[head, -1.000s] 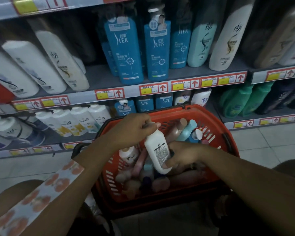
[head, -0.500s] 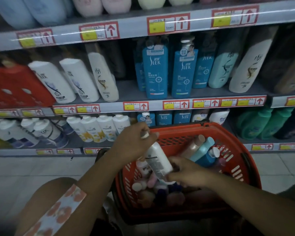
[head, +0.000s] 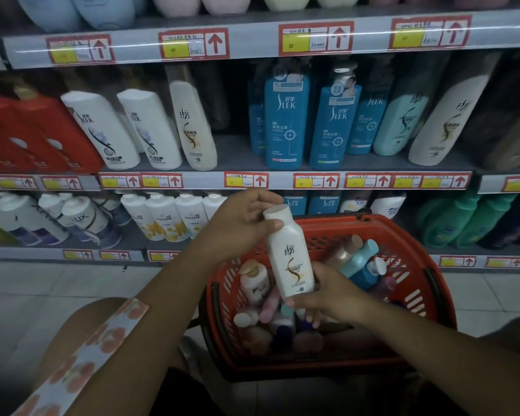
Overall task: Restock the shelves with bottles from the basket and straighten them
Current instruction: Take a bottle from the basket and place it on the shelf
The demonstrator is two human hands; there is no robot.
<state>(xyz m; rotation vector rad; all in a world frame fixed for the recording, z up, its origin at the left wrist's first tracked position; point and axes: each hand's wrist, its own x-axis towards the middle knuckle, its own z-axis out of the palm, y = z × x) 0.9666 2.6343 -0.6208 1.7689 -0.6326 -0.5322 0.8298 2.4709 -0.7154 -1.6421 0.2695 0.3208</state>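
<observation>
A small white bottle [head: 290, 256] with a gold swirl label is held upright over the red basket [head: 430, 298], its front label facing me. My left hand [head: 240, 226] grips its cap end. My right hand [head: 327, 292] holds its base from below. Inside the basket lie several small bottles, among them a pink-capped one [head: 254, 282] and a light blue one [head: 359, 261]. On the middle shelf [head: 240, 151] stands a larger white bottle with the same swirl label [head: 192, 124], leaning right.
Blue SLEK bottles [head: 285, 124] stand right of a gap on the middle shelf. White Pantene bottles [head: 174, 217] fill the lower shelf behind my left hand. Green bottles [head: 451, 220] sit at the lower right. Tiled floor [head: 42, 295] lies below.
The white bottle has been lifted higher out of the basket and turned so its front label faces me instead of the barcode side. The view has tilted up toward the shelves.
</observation>
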